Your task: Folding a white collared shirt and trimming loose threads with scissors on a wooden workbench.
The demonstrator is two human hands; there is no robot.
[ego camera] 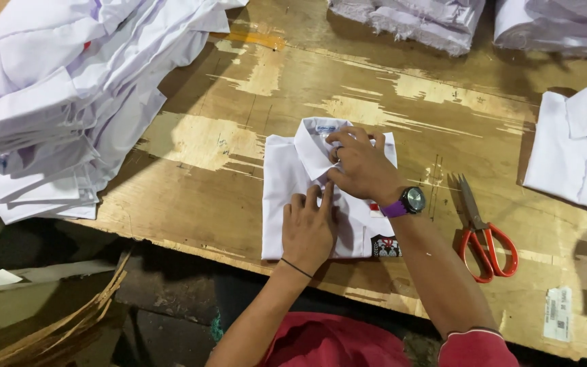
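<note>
A worn plywood tabletop (239, 204) with pale scuffed patches fills most of the view, its near edge running from the lower left toward the lower right. On its far left sits a tall, loose stack of white shirts (69, 95), the pile spilling a little over the near edge. Along the far edge lie two more heaps of white cloth (409, 20), one at centre and one at the right corner. At the right edge rests a single folded white shirt (575, 149) with its collar pointing far, well apart from the hands. In the middle of the tabletop, close to the near edge, lies the folded white shirt (287, 190) that both hands work on, collar at the far end and a small dark patch at its near right corner. The left hand (308, 228) lies flat on the near half of this shirt, its fingers spread open and pressing the cloth, gripping nothing; a thin dark band circles its wrist. The right hand (361, 166) rests on the far half at the collar, its fingers curled and pinching the fabric just beside the collar. A wristwatch (409, 201) with a purple strap sits on the right wrist. To the right of the shirt, near the right forearm, lie red-handled scissors (482, 238), blades pointing far. A small white label (558, 314) sticks to the tabletop at the near right.
</note>
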